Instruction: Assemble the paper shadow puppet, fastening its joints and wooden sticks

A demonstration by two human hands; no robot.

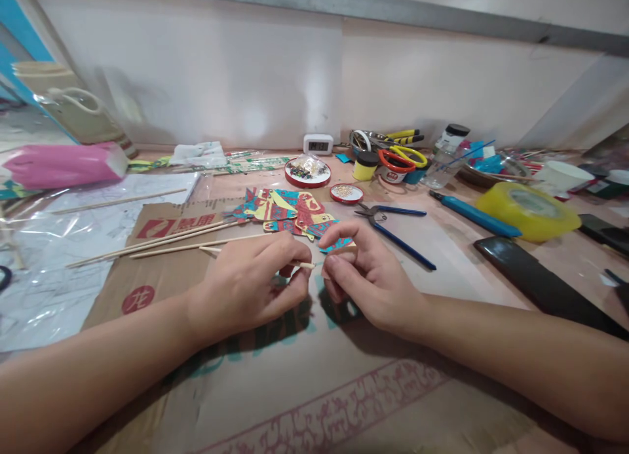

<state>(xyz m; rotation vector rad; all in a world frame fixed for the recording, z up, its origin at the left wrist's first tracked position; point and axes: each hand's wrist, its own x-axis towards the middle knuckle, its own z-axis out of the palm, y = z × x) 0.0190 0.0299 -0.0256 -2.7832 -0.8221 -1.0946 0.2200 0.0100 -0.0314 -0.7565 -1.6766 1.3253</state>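
Observation:
My left hand (pixel 253 277) is closed around a thin wooden stick (pixel 305 265), whose pale tip sticks out past the fingertips toward the right. Facing it, my right hand (pixel 366 274) has thumb and fingers pinched together close to that tip; whatever lies between them is too small or hidden to name. A bit of blue painted card (pixel 338 244) shows between the fingers of this hand, and I cannot tell if it is held. Just behind both hands lies a jointed cut-out figure (pixel 285 211) painted red, yellow and blue, with metal fasteners.
Loose wooden sticks (pixel 162 244) lie on cardboard (pixel 111 297) at left. Blue-handled pliers (pixel 396 234) rest behind my right hand. Farther right are a blue cutter (pixel 474 213), a tape roll (pixel 528 210) and a black phone-like slab (pixel 545 280). Bead lids (pixel 308 179) and a clock (pixel 318 144) stand behind.

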